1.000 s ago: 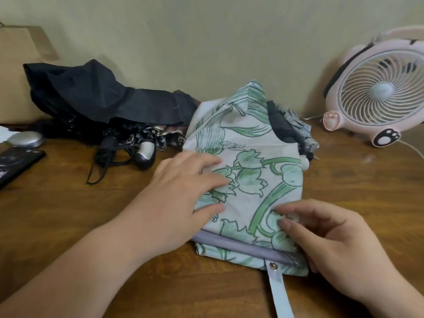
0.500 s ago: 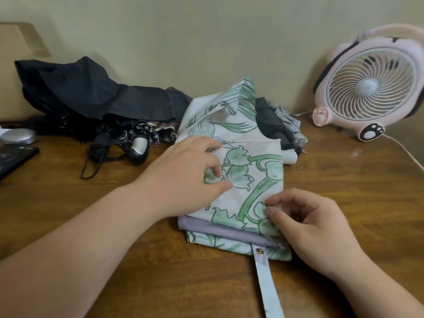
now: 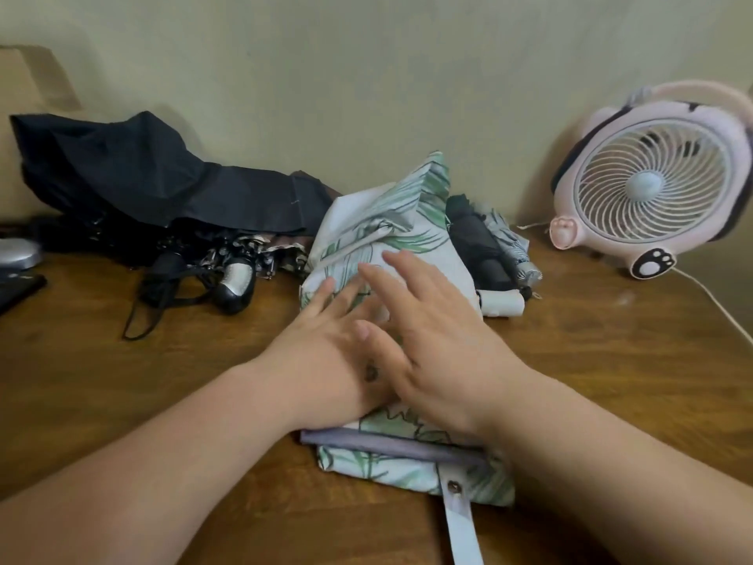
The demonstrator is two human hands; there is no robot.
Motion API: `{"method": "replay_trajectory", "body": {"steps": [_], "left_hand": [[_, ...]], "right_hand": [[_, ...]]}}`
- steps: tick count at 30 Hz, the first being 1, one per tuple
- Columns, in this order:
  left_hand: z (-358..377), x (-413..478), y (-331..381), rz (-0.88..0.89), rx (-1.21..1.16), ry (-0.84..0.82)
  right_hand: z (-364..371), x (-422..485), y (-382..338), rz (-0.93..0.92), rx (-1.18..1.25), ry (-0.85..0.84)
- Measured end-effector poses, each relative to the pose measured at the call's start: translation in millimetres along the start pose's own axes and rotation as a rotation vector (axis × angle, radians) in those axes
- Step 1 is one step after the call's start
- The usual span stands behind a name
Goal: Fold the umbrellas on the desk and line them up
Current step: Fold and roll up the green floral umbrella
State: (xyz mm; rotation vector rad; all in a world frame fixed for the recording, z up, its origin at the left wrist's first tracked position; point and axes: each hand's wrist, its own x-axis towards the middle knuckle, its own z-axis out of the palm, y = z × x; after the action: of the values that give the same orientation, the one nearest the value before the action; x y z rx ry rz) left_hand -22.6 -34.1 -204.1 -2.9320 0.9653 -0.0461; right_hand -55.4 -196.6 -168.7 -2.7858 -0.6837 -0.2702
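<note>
Nearest the person, a pale strap [image 3: 462, 524] with a metal snap hangs off the front edge of the green-and-white leafy umbrella [image 3: 391, 234], which lies flattened in the middle of the wooden desk [image 3: 611, 381]. A grey band runs across its near end.

Both hands lie on top of this umbrella. The left hand [image 3: 326, 352] is flat, fingers straight and spread, palm down on the cloth. The right hand [image 3: 436, 340] is also flat with fingers stretched out; it crosses over the left one, its thumb side covering the left hand's fingers. Neither hand holds anything; they only press on the cloth. The fingers are a little blurred.

Just beside the umbrella on the right sits a short white handle [image 3: 501, 304]. Behind that handle lie a rolled black umbrella [image 3: 474, 242] and a rolled patterned umbrella [image 3: 519, 254], side by side and touching.

To the left, farther back, a large black umbrella [image 3: 163, 185] lies loose and rumpled, its dark handle [image 3: 236, 285] and wrist cord pointing forward. At the far left edge sit a silver round thing [image 3: 18, 254] and a flat dark thing [image 3: 18, 287].

At the back right stands a pink fan [image 3: 652, 189] near the wall, its white cord [image 3: 717, 303] trailing toward the right edge. A cardboard box [image 3: 28, 79] stands in the back left corner.
</note>
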Motion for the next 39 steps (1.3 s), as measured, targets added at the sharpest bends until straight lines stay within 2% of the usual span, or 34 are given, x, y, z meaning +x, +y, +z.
{"method": "replay_trajectory", "body": {"steps": [4,8,12,14,17,19,20,22,26,35,39], "left_hand": [[9,-1,-6,-0.020,-0.082,-0.010],[9,-4,-8,-0.045,-0.104,-0.087],[8,-7,-8,-0.075,-0.150,-0.045],[7,-6,-9,-0.083,-0.152,0.007],[5,-2,-12,-0.103,-0.154,0.040],[6,-1,-12,-0.102,-0.169,0.072],[8,-1,-13,-0.097,-0.176,0.097],[13,0,-17,-0.079,-0.192,0.166],[22,5,-26,-0.029,-0.182,0.264],[19,6,-21,0.014,-0.132,0.196],[18,7,-21,0.039,-0.095,0.165]], "right_hand": [[36,14,34,-0.029,-0.049,-0.152],[36,5,60,-0.009,-0.195,-0.165],[31,4,81,0.100,-0.325,-0.089],[26,0,90,0.132,-0.250,-0.034],[-1,-12,112,0.145,0.084,-0.016],[-27,-21,130,0.185,0.187,0.082],[-36,-25,138,0.213,0.174,0.098],[-42,-28,147,0.243,0.131,0.018],[-28,-21,154,0.158,0.148,-0.134],[-17,-9,159,0.129,0.152,-0.034],[-18,-8,156,0.133,0.147,-0.043]]}}
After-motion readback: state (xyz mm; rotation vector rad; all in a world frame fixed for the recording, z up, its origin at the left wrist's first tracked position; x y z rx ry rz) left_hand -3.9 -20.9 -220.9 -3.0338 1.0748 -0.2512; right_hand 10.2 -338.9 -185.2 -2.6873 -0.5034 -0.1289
